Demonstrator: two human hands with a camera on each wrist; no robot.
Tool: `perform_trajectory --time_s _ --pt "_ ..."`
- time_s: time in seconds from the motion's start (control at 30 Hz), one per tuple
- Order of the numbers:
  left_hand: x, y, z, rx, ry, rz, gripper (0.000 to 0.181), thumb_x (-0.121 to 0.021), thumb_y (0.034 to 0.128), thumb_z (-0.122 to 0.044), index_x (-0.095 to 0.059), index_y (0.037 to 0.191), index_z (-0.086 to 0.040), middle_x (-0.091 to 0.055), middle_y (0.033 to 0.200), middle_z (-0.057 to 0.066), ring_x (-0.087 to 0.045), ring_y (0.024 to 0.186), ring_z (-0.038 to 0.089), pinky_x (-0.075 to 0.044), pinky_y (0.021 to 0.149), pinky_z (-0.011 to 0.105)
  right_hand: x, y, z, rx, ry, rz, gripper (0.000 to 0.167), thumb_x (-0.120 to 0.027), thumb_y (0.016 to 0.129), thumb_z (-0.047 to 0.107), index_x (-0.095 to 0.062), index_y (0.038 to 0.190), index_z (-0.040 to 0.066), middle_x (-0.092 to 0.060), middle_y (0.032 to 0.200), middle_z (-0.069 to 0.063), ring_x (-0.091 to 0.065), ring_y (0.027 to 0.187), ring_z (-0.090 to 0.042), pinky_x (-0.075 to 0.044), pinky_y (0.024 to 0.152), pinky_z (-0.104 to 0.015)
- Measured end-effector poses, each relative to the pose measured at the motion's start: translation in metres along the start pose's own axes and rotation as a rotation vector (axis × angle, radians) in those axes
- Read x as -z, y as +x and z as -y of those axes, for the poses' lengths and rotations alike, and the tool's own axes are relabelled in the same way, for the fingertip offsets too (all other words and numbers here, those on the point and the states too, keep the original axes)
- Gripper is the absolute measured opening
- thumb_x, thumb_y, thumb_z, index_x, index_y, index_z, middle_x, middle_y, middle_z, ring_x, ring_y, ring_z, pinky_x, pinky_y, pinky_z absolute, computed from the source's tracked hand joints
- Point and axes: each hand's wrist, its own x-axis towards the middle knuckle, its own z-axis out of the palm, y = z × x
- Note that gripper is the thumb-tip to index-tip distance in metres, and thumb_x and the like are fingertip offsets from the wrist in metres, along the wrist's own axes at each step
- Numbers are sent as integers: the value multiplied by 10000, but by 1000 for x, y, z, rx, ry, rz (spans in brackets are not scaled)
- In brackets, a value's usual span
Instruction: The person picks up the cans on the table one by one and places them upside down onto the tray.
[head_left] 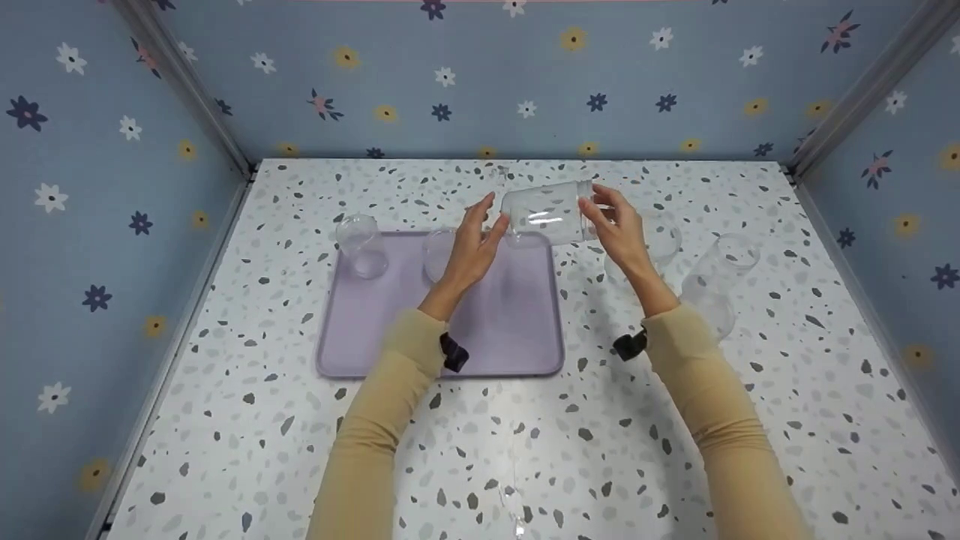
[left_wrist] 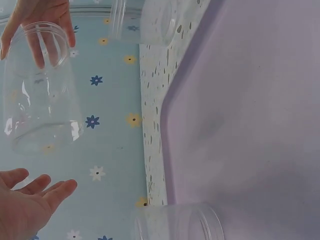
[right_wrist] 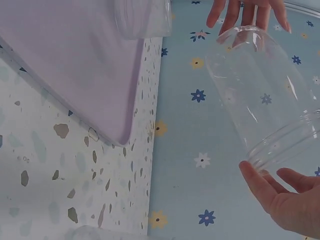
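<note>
A clear plastic jar (head_left: pixel 544 214) is held on its side above the far right corner of the lilac tray (head_left: pixel 517 345). My right hand (head_left: pixel 619 229) grips it at the ringed mouth end, thumb and fingers around the rim. Close to the rounded base is my left hand (head_left: pixel 471 244), its fingers fairly straight. In the left wrist view, a gap shows between that left hand (left_wrist: pixel 30 205) and the jar (left_wrist: pixel 42 95). The right wrist view shows the right hand's (right_wrist: pixel 290 195) fingertips against the jar's (right_wrist: pixel 260 90) rim.
One clear jar (head_left: pixel 362 244) stands at the tray's far left corner. Another clear jar (head_left: pixel 435 255) is partly hidden behind the left hand. Right of the tray are more clear containers, one (head_left: pixel 664 236) behind the right wrist and one (head_left: pixel 720 281) beside the forearm. Flowered walls enclose the speckled table (head_left: pixel 247 450).
</note>
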Motion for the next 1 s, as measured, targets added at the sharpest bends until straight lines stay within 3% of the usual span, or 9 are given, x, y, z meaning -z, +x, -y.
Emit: perform_trajectory --time_s 0.2,0.3,0.47,0.53,0.63,0.73,0.87,1.0 --pt "-7 -5 -2 -5 -79 3 585 -463 914 -267 -223 1396 -38 -335 1321 181 -386 1148 281 -409 871 379 -3 -7 -2 -20 35 11 418 -476 904 112 -407 1252 -109 -460 1186 -289 -490 1036 -365 -390 877 -432" --pt "-9 -6 -3 17 -151 0 621 -500 896 -241 -201 1403 -43 -326 1322 184 -397 1142 312 -394 890 390 -5 -7 -11 -51 88 25 416 -467 912 131 -408 1255 -98 -481 1179 -262 -514 1002 -316 -434 821 -376" --pt "-12 -8 -3 81 -254 20 834 -532 791 -528 -189 1416 -95 -314 1325 156 -404 1119 315 -418 847 388 -8 -5 -37 -72 178 34 416 -459 918 200 -438 1247 -54 -521 1125 -211 -527 941 -212 -488 697 -252" --pt "-11 -9 -4 99 -285 38 941 -534 713 -644 -192 1418 -122 -304 1331 148 -410 1107 286 -431 817 362 -9 -6 -41 -70 204 37 414 -448 918 214 -449 1237 -51 -521 1114 -217 -522 943 -226 -494 690 -257" --pt "-8 -12 -11 102 -337 86 919 -568 734 -580 -176 1419 -110 -277 1340 188 -423 1088 274 -431 804 367 -9 -9 -40 -90 237 36 426 -435 918 231 -450 1237 -51 -518 1142 -230 -519 997 -276 -497 709 -284" --pt "-4 -16 -23 84 -381 119 820 -575 794 -399 -167 1409 -42 -263 1321 245 -439 1054 283 -435 788 394 -8 -11 -40 -125 282 43 446 -417 923 249 -435 1243 -62 -492 1179 -256 -497 1042 -341 -494 740 -322" --pt "1 -20 -37 65 -407 125 699 -542 818 -188 -190 1389 8 -269 1282 293 -457 998 271 -461 770 411 -9 -13 -40 -157 353 55 448 -396 930 259 -428 1225 -76 -468 1181 -285 -486 1030 -394 -498 743 -335" --pt "2 -22 -39 59 -421 125 634 -540 828 -95 -234 1372 13 -319 1221 287 -470 959 273 -465 762 447 -11 -16 -42 -169 446 50 422 -392 932 245 -430 1180 -94 -458 1156 -296 -456 1037 -439 -503 727 -324"
